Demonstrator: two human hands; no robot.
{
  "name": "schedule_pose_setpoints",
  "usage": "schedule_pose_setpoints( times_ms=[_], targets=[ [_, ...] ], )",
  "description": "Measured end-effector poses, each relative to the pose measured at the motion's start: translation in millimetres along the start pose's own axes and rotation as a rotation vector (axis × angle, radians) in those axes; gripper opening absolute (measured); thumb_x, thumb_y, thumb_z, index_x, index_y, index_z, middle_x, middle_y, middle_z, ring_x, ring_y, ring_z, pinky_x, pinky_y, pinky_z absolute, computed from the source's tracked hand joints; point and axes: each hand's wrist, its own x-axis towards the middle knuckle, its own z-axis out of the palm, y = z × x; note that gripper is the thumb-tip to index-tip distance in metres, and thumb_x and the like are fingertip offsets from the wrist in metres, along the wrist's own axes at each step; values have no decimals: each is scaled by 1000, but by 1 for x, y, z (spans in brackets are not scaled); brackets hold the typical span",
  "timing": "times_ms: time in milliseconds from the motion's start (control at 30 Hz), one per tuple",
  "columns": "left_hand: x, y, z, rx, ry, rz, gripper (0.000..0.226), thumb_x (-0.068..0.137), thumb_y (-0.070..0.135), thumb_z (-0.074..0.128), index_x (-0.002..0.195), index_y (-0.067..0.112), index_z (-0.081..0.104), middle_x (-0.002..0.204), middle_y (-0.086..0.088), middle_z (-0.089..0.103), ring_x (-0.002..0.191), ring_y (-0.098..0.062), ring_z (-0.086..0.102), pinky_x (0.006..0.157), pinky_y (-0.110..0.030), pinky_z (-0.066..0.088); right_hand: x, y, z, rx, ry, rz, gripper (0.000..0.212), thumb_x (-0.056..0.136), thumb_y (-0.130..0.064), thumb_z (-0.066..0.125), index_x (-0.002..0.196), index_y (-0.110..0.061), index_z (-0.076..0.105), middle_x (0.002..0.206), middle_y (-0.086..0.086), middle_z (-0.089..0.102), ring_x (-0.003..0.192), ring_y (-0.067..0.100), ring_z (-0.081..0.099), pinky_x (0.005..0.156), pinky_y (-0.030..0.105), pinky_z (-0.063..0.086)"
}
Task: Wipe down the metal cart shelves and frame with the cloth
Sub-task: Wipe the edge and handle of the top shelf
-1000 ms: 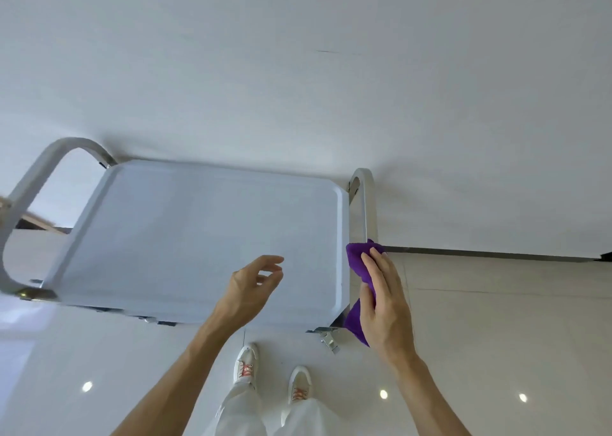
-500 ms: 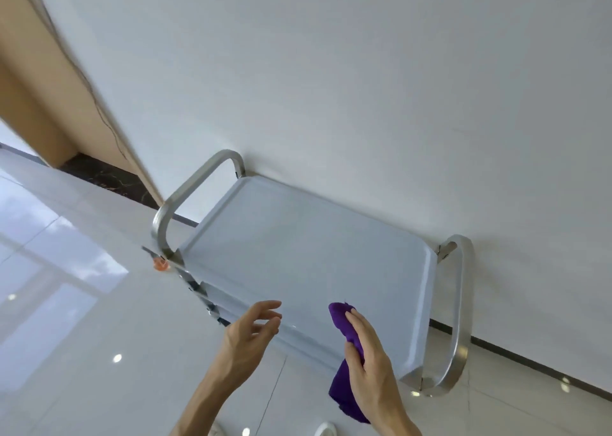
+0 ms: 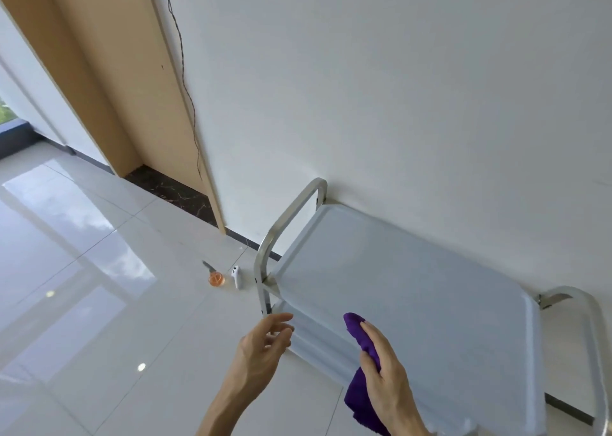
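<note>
- Two hands over the cart's (image 3: 414, 290) near edge, by the wall.
- Right hand (image 3: 387, 382) holds the purple cloth (image 3: 359, 396) under straight fingers against the top shelf rim.
- Left hand (image 3: 261, 346) loose, fingers relaxed, holding nothing.

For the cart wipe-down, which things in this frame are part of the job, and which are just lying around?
Part of the job:
- grey metal cart with tubular steel handles
- purple cloth, held by the right hand
- left hand, empty, near the cart's corner

Lying about:
- orange-handled scissors on the floor
- small white device beside them
- dark cable hanging down the wall
</note>
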Motion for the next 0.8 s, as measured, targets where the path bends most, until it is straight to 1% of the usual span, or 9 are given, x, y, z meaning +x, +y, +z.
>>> schedule_pose_setpoints(
  times_ms=[100,133,233,300,367,433,600,700,800],
  targets=[
    [18,-2,-19,-7,-21,7,22,97,14,59,108,29,69,96,0,72,84,-16,71,69,-19,54,12,-14,19,17,0,22,48,101,-2,49,137,-34,51,142,-20,54,131,-6,47,111,18,35],
    [24,-2,-24,-10,-24,10,22,97,13,59,109,29,69,97,0,72,85,-16,72,68,-19,54,18,-19,24,18,1,21,48,101,-4,49,137,-35,50,142,-20,54,131,-6,47,111,18,35],
    [45,-3,-35,-5,-27,17,23,97,12,58,108,30,68,96,0,72,85,-16,73,65,-19,54,47,-34,32,8,14,4,46,101,-8,49,134,-40,50,139,-24,54,126,-11,47,103,6,35],
    [61,-2,-39,-6,-25,24,23,98,13,58,108,31,68,96,2,73,84,-17,73,67,-22,55,77,-46,35,21,5,8,44,102,-12,48,134,-44,49,138,-26,54,124,-12,48,100,4,37],
    [78,1,-45,7,-18,39,24,98,13,58,108,32,68,95,5,73,85,-17,73,71,-27,57,111,-60,37,16,-4,-20,43,102,-14,47,137,-40,50,138,-24,54,123,-12,48,99,4,38],
    [95,6,-52,22,-9,44,24,98,14,58,108,33,68,95,7,74,86,-17,73,74,-28,58,151,-76,41,-7,-5,-74,43,102,-13,46,139,-34,50,139,-21,54,124,-9,49,103,11,39],
    [136,21,-79,35,52,22,22,97,14,59,109,30,68,96,11,75,84,-12,73,76,-28,57,266,-119,61,-148,-63,-229,42,102,-9,42,143,-19,46,143,-3,52,126,16,51,107,32,42],
    [167,34,-91,51,81,17,21,97,13,59,108,27,69,97,12,74,82,-11,73,77,-26,57,327,-137,77,-178,-74,-236,43,102,-9,42,144,-17,45,144,0,49,127,18,48,103,24,38],
    [200,47,-91,60,90,16,21,98,12,58,110,26,68,99,0,74,86,-15,73,77,-26,57,374,-140,98,-214,-118,-184,44,103,-11,41,147,-13,41,150,4,41,139,22,37,113,30,32]
  ],
)
